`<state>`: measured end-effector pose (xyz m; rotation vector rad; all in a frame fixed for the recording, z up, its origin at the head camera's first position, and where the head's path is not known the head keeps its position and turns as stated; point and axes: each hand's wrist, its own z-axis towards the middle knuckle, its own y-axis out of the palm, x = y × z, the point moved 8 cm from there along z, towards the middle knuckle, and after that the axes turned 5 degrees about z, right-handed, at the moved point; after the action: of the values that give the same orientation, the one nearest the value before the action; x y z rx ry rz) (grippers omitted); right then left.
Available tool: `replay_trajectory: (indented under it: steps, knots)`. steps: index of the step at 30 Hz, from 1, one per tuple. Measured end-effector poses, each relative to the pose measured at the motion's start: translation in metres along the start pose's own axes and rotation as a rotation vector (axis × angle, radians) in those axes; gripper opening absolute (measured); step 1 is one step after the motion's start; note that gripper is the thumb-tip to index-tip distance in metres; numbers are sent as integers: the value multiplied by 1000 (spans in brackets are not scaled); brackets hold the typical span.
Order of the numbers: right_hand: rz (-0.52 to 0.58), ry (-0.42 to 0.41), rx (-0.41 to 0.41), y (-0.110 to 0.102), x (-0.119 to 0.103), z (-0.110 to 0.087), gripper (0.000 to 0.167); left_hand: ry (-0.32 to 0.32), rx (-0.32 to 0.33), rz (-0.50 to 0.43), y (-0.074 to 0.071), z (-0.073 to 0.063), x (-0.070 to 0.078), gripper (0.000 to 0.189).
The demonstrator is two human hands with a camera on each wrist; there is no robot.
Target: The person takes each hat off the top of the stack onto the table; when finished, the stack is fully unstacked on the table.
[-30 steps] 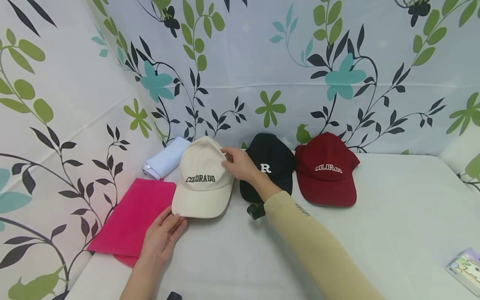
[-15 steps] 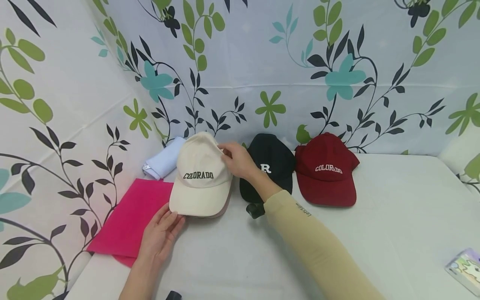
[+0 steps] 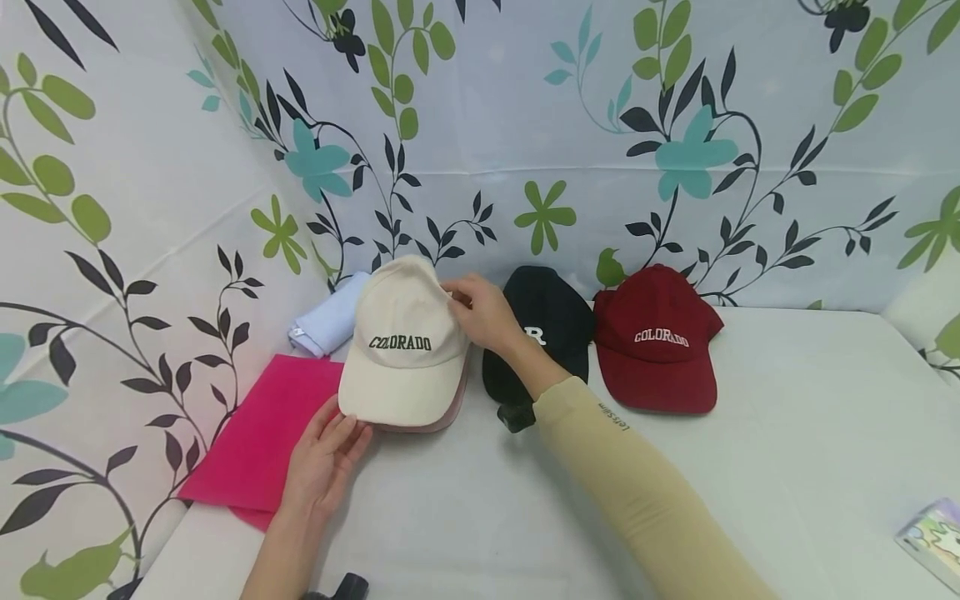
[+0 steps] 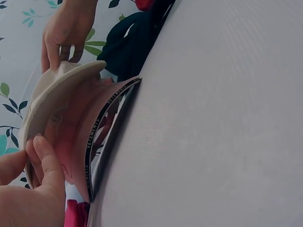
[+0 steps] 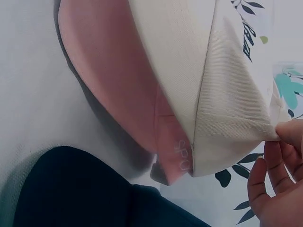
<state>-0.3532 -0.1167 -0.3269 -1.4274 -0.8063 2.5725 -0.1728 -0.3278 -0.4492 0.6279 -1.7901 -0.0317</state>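
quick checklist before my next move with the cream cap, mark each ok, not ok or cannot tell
1. Right hand has the cream cap: ok, it pinches the crown's side.
2. Left hand steadies it: ok, thumb and fingers are at the brim's edge.
3. Cream cap free of the pink cap: cannot tell, the crowns overlap in the right wrist view.
4. Right hand clear of the black cap: cannot tell, they overlap in the head view.
5. Red cap clear of both hands: ok.
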Motion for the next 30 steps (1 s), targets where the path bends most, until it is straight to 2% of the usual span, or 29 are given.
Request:
replay_trajectory:
  steps: [5,18,30]
  knots:
    - [18,-6,26,-8,-4,1,28,-2,-9,-41,7,1,3,74]
    - [56,-79,43,-37,-24,9,28,62,-60,-35,29,-3,15,71]
    - [51,-68,29,-65,-30,3,29,89,-85,-12,50,-4,15,70]
